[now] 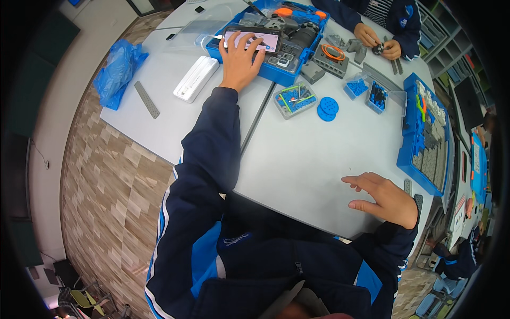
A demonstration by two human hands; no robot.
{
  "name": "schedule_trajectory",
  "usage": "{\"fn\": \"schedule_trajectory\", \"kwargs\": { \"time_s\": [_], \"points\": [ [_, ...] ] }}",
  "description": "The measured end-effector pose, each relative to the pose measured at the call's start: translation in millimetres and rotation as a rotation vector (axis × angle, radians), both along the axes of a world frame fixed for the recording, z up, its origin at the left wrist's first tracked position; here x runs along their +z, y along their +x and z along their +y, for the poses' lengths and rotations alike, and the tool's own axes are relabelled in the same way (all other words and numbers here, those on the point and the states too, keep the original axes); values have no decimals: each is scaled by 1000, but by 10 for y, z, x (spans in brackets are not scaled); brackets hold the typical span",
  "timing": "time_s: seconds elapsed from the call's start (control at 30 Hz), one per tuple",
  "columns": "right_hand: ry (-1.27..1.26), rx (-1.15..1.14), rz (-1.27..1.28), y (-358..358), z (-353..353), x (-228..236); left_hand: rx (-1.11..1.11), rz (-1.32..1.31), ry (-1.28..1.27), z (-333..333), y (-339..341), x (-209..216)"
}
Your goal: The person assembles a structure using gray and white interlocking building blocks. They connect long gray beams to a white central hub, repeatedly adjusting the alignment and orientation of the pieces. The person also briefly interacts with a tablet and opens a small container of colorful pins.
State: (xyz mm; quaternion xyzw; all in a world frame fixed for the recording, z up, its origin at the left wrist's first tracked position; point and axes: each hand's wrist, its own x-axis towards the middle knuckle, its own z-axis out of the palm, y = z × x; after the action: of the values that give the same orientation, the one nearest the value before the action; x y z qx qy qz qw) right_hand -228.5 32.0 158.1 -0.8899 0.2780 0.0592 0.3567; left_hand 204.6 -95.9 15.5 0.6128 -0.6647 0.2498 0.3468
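My left hand (240, 63) reaches forward over a phone (270, 38) with a lit screen, its fingers spread and touching the screen. The phone rests on a blue bin (280, 76) full of grey and dark building parts. A white cable is plugged into the phone's left end and loops down beside a white power bank (196, 79). My right hand (387, 200) is held at the right front of the white table (308, 154), fingers loosely stretched, holding nothing. To its right, grey perforated pieces (408, 186) lie partly behind the wrist.
Across the table a co-worker's hands (378, 45) hold a small dark part. Between us are a clear box (295, 99) of small parts, blue discs (328, 108) and small blue-part trays (356, 86). A blue sorting bin (408, 133) stands right; a blue bag (118, 73) and grey beam (146, 99) lie left.
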Motion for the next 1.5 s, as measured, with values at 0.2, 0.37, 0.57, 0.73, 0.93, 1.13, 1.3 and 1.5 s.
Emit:
{"fn": "schedule_trajectory", "kwargs": {
  "time_s": [0.2, 0.37, 0.57, 0.73, 0.93, 1.13, 1.3, 1.5],
  "points": [
    [-30, 2, -33, 19, -24, -16, -22, 24, -69, -34, -21, 75],
    [1, -27, -124, 146, -105, -114, -196, 84, -111, 218, -223, 240],
    [-281, -109, -419, 675, -556, -627, -290, 322, 344, 905, -643, 56],
    [-654, -44, -585, 1220, -1148, -944, -248, 199, 401, 942, -786, -141],
    [-1015, 157, -564, 1274, -1268, -1231, -353, 287, 445, 851, -763, -186],
    [-1307, 235, -483, 1077, -991, -1423, -440, 275, 514, 861, -849, -182],
    [-1468, 241, -313, 1089, -684, -1409, -525, 349, 507, 897, -982, -156],
    [-1506, 240, -234, 1020, -522, -1355, -611, 419, 550, 937, -1071, -176]
  ]
}}
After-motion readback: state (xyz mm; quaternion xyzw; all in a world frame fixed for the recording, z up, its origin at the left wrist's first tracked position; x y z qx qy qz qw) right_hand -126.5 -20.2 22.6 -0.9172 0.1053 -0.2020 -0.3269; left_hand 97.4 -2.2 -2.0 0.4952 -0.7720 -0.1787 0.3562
